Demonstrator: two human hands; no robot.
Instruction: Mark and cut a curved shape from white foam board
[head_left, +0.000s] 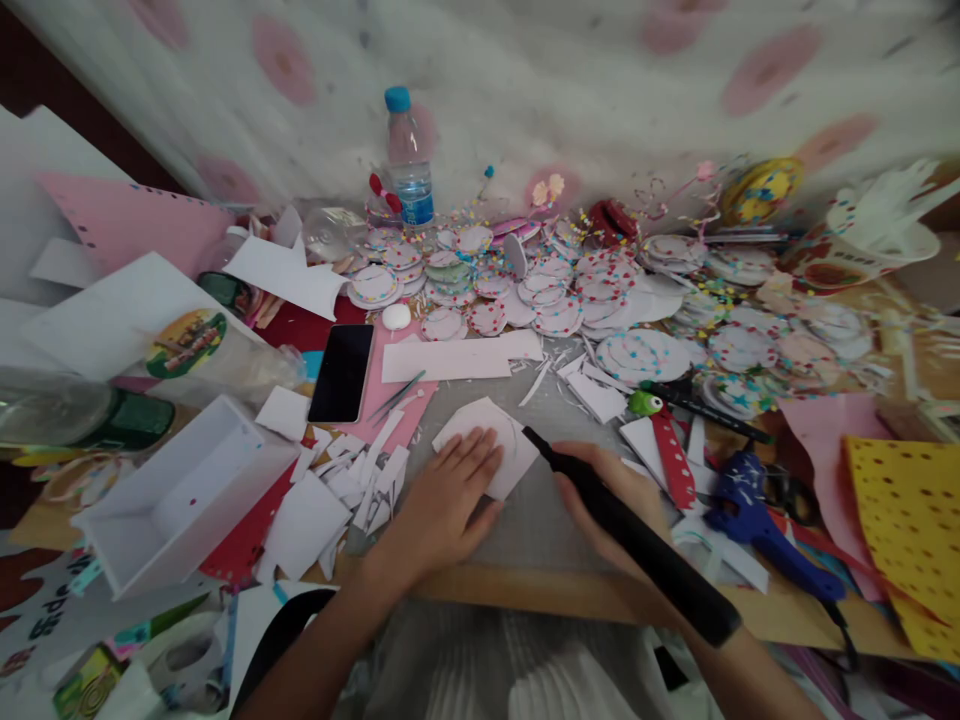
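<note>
My left hand [455, 495] lies flat on a white many-sided sheet [504, 445], its fingers stretched out and pressing it to the grey mat [525, 535]. A faint curved line shows on the sheet's right part. My right hand [611, 500] is closed around a long black handheld tool [637, 535] with a narrow tip. The tip is at the right edge of the sheet; whether it touches cannot be made out. White offcuts [367, 480] lie left of my left hand. A notched white strip [461, 357] lies just beyond the sheet.
Many stacked decorated discs [551, 285] spread along the back, near a water bottle [410, 165]. A phone [341, 373] and a white box [184, 490] are to the left. A blue glue gun [765, 525], a red-and-green cutter [667, 450] and yellow dotted material [904, 530] lie to the right.
</note>
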